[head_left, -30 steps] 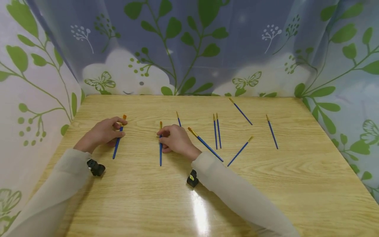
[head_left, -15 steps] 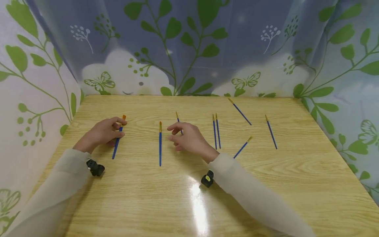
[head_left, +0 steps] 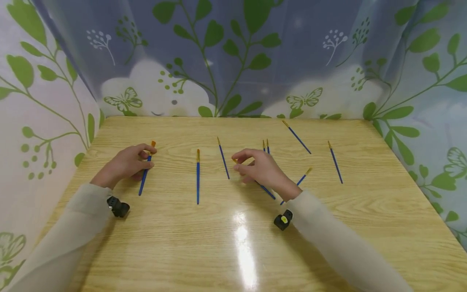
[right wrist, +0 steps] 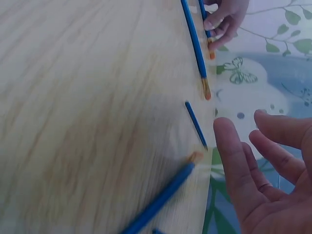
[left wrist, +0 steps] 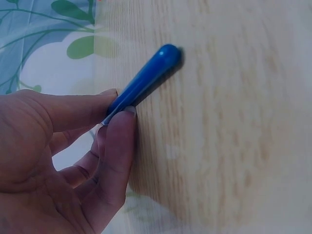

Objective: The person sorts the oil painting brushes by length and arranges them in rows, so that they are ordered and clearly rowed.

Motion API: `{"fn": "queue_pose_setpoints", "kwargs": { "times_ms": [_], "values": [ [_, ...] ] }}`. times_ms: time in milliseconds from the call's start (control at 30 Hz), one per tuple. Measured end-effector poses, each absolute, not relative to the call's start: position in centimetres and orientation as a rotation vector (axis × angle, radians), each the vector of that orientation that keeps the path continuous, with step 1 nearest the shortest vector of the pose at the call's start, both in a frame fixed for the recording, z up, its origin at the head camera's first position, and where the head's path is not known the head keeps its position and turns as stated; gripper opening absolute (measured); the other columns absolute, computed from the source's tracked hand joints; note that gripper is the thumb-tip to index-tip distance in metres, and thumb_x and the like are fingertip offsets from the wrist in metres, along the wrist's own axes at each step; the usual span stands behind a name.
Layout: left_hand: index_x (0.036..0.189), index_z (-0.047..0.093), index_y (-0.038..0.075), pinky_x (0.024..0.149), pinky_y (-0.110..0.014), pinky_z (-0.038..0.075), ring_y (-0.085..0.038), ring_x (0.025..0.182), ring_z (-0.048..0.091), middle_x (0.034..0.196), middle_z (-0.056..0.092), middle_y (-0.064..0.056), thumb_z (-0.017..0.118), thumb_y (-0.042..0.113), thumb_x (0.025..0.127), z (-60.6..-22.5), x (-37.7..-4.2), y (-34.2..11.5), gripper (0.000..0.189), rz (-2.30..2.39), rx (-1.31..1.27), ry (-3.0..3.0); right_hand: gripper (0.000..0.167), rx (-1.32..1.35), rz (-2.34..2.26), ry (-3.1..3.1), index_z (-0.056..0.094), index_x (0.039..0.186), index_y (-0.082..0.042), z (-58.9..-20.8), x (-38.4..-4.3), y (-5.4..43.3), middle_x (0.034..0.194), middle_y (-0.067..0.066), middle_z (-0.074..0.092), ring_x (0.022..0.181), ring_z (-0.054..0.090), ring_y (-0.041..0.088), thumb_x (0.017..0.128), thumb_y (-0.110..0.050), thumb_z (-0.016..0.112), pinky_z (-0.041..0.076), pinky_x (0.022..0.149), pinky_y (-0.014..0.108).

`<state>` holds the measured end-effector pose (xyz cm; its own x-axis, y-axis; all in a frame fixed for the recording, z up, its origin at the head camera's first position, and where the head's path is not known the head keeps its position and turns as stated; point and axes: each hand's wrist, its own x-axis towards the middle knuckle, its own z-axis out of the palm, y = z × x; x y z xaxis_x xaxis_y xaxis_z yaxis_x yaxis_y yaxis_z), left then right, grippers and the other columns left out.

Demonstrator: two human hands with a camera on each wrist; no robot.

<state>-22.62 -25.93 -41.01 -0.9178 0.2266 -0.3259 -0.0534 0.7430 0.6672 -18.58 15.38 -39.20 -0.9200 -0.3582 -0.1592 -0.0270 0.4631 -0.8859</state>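
Observation:
In the head view my left hand (head_left: 127,164) pinches a flat-tipped paintbrush (head_left: 144,180) at the table's left; its blue handle end (left wrist: 151,73) fills the middle of the left wrist view. My right hand (head_left: 260,168) is over a slanting blue paintbrush (head_left: 267,191) and covers its middle. The right wrist view shows the thumb and fingers of this hand (right wrist: 263,170) spread apart, with nothing between them, beside that brush (right wrist: 161,200). Between the hands lie a long upright-lying paintbrush (head_left: 198,178) and a thinner paintbrush (head_left: 223,159).
Further right, several thin blue paintbrushes lie scattered: a pair (head_left: 266,147) partly behind the right hand, one (head_left: 300,140) near the back edge, one (head_left: 335,164) at far right, and one (head_left: 303,178) by the right wrist. A patterned curtain (head_left: 233,61) borders the wooden table (head_left: 182,243).
My right hand has let go of the long brush in the left middle and moved right, past the thinner brush, to the slanting one. The left hand has stayed put.

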Motion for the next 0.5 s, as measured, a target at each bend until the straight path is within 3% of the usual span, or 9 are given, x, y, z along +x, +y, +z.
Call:
{"fn": "queue_pose_setpoints", "kwargs": {
  "times_ms": [333,500],
  "values": [
    [0.159,0.046,-0.002,0.069,-0.035,0.059,-0.023,0.084,0.061,0.142,0.047,-0.027,0.063,0.014,0.112,-41.0,-22.6,-26.0,0.052,1.02,0.147,2.539,0.046,-0.224,-1.465,2.431,0.061,0.152,-0.007,-38.5,-18.8,21.0,0.137,0.018,0.062,0.104,0.075,0.04,0.109,-0.02,0.07,0.068,0.084,0.047],
    [0.159,0.046,-0.001,0.072,-0.035,0.06,-0.026,0.093,0.063,0.143,0.046,-0.027,0.062,0.015,0.112,-41.1,-22.6,-26.1,0.052,1.027,0.142,2.536,0.046,-0.173,-1.464,2.451,0.061,0.153,-0.006,-38.2,-18.7,23.4,0.14,0.019,0.06,0.113,0.072,0.04,0.11,-0.02,0.07,0.067,0.09,0.047]
  ]
}}
